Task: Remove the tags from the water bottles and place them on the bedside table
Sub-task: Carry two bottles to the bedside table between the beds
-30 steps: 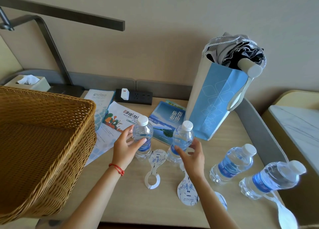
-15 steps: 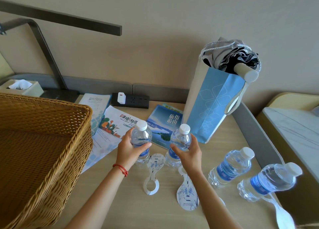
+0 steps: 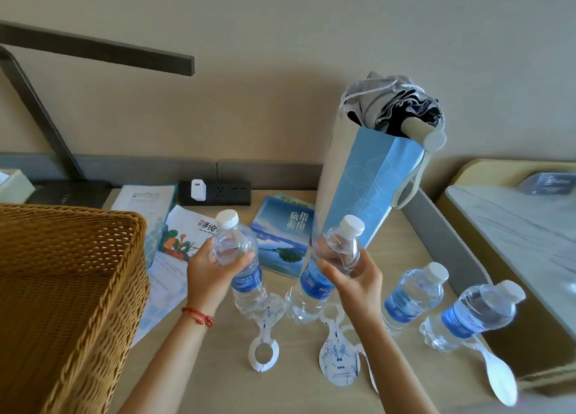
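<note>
Head view: a person stands over a wooden surface (image 3: pixel 218 382) with a water bottle in each hand.
Left hand: the left hand (image 3: pixel 212 273) has its fingers curled round the left bottle (image 3: pixel 240 264), tilted and lifted off the surface.
Right hand: the right hand (image 3: pixel 355 276) has its fingers wrapped round the right bottle (image 3: pixel 330 264), also tilted and raised.
Tags removed: one tag (image 3: pixel 265 342) with a ring hole and a second tag (image 3: pixel 339 357) with blue writing lie flat on the surface, below the held bottles.
Other bottles: a third bottle (image 3: pixel 414 295) and a fourth bottle (image 3: pixel 477 314) lie on their sides at the right; a white tag (image 3: pixel 498 376) lies at the fourth one, whether attached or loose I cannot tell.
Bedside table: the marble-topped table (image 3: pixel 514 226) at the right carries none of these bottles.
Progress: judged about halfway; both held bottles show bare necks, placing is not yet done.
Change: a second ago both bottles stood upright on the surface with hands at them; now they are lifted and leaning.
Nearby: a wicker basket (image 3: pixel 62 289), leaflets (image 3: pixel 187 232) and a blue paper bag (image 3: pixel 367 189).
</note>
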